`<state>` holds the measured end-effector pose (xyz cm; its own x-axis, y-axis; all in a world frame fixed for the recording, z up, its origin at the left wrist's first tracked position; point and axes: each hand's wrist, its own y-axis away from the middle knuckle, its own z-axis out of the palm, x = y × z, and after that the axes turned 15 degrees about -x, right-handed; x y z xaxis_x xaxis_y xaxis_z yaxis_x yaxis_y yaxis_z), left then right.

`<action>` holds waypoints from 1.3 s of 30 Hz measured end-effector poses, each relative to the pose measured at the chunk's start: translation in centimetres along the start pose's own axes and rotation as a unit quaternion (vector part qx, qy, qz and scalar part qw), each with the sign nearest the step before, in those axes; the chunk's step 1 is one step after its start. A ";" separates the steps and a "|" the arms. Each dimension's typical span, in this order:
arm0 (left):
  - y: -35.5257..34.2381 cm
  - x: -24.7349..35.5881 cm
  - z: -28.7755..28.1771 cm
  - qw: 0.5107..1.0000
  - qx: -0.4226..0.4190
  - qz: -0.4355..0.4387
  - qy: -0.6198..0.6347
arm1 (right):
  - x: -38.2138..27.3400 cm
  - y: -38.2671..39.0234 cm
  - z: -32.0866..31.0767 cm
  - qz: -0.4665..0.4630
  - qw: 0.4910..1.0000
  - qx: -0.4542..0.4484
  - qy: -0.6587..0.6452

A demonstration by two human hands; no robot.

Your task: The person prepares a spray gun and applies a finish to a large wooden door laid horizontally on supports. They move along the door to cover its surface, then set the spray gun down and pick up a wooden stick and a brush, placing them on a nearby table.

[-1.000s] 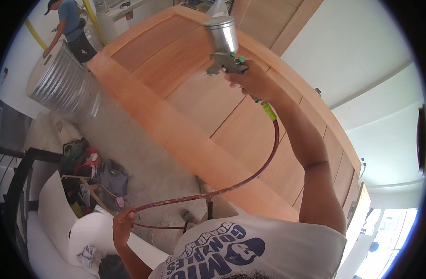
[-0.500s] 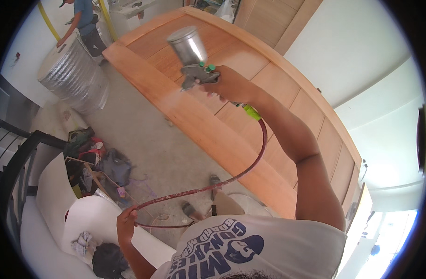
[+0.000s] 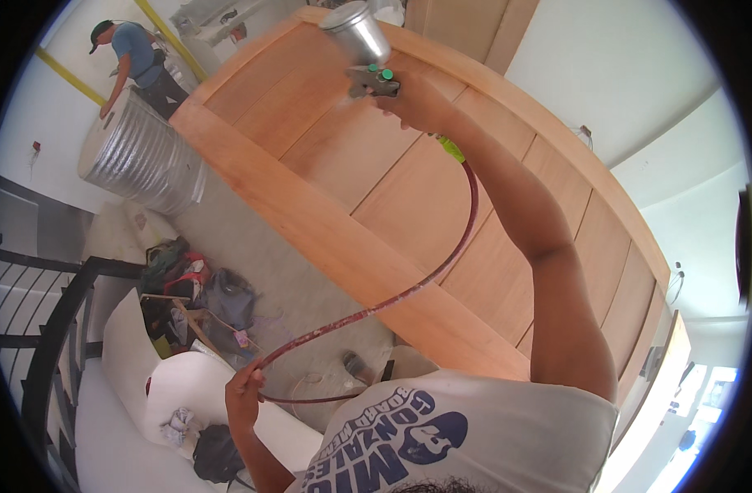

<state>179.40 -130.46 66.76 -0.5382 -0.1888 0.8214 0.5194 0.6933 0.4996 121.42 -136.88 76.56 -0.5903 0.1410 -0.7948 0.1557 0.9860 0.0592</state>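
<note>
My right hand (image 3: 404, 103) is closed around a metal spray gun (image 3: 367, 80) with green knobs and a silver cup (image 3: 355, 31) on top, held over the upper part of a large reddish wooden panelled door (image 3: 392, 222). A faint haze shows by the nozzle. A red hose (image 3: 473, 197) with a bright green fitting (image 3: 452, 148) hangs from the gun's handle and curves down across the panel to my left hand (image 3: 246, 382), whose fingers grip it low in the view, beside my white shirt.
At upper left a person (image 3: 142, 66) bends over a large foil-wrapped roll (image 3: 146, 156). A black railing (image 3: 55, 320), white sheets (image 3: 191, 370) and heaped bags (image 3: 228, 296) lie left. Another wooden panel (image 3: 458, 29) stands behind; a curved white wall (image 3: 639, 115) is at right.
The gun in my right hand dipped down-left with visible mist half a second ago, then rose toward the panel's far edge. My left hand shifted slightly right, still holding the hose.
</note>
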 end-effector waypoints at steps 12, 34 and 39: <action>1.2 3.8 1.8 1.000 -0.021 -0.001 0.013 | -1.7 3.6 -0.3 -0.047 0.972 -0.197 -0.119; -9.4 14.5 12.3 0.991 -0.110 0.061 0.036 | 22.8 -13.5 -24.0 0.076 0.924 0.279 0.251; -10.4 12.1 9.7 0.996 -0.077 0.048 0.017 | 19.2 -9.4 -21.6 0.132 0.961 0.216 0.111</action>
<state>161.07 -133.23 68.83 -0.4596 -0.1528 0.8749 0.6643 0.5947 0.4528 91.48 -141.52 73.83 -0.6316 0.4441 -0.6355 0.6100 0.7906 -0.0538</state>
